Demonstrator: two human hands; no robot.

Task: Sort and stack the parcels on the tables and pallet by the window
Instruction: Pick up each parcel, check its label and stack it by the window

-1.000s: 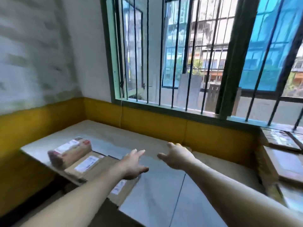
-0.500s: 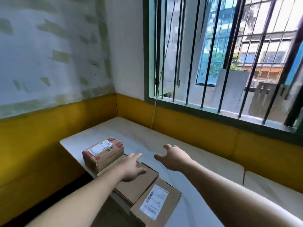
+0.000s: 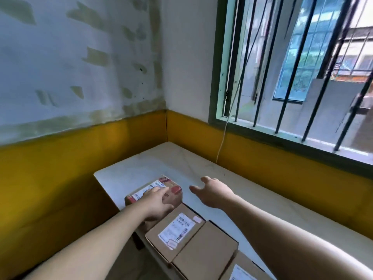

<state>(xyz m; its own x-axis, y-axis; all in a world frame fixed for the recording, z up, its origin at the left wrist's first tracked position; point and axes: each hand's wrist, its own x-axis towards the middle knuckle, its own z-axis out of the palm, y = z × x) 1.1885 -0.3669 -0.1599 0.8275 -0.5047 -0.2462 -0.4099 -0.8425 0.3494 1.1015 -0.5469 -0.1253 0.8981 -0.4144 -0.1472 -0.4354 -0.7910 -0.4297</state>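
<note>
The counter is sitting in the corner under the barred window, its back edge running along the yellow wall band. All the parcels are lying along the counter's near-left edge.

A plain brown parcel is sitting nearest the camera, overlapping a labelled flat parcel just beyond it. A third label is showing at the bottom edge, too cropped to read. The red-taped parcel is standing closest to the counter's far-left corner, touching the labelled flat parcel.

The left hand is now resting on top of the red-taped parcel, fingers spread over its label. A second ago it was hovering short of the box, so contact has just been made. Whether the thumb is curling round the side cannot be told.

The right hand is hovering just beside the parcel's right side, fingers spread, holding nothing, closer to the box than before.

Likely meaning: a two-handed pickup of this parcel is starting; nothing is lifted yet.
</note>
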